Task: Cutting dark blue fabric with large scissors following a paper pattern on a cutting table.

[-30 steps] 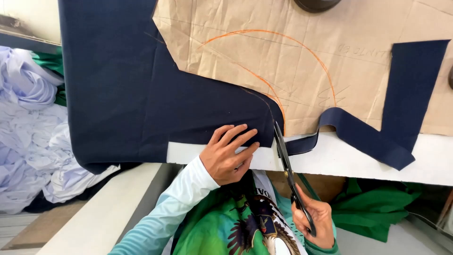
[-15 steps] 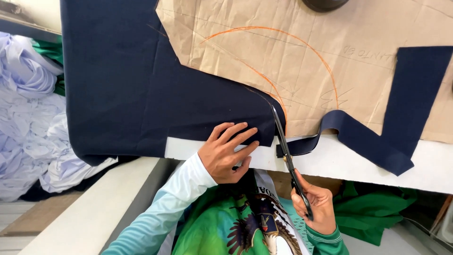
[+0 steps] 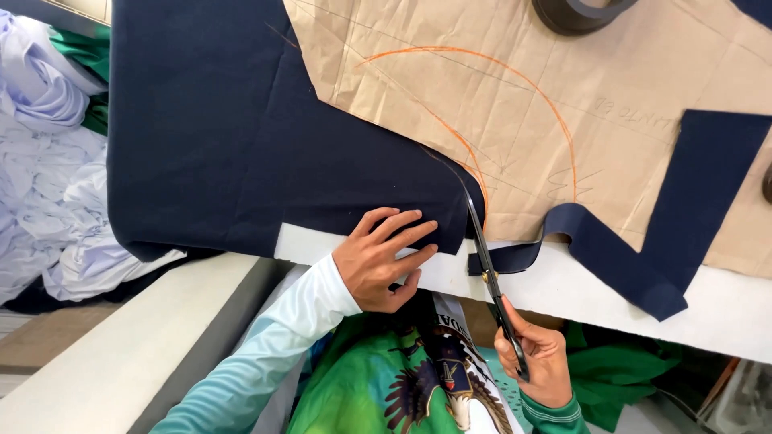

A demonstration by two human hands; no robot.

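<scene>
We lose the dark round object (image 3: 581, 14) to the top edge, so its kind stays unclear. Our right hand (image 3: 537, 362) covers the handles of the scissors (image 3: 487, 259). The navy fabric (image 3: 241, 153) runs off the top edge, and faint pencil writing on the brown paper (image 3: 643, 80) is too small to read.

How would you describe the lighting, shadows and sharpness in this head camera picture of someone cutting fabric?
Head view: soft, even light with no glare on the brown pattern paper; the navy fabric reads dark and flat, its folds barely visible; only a faint shadow lies under the left hand; the scissors and right hand are sharp, while the round dark object is cropped by the top edge.
</scene>
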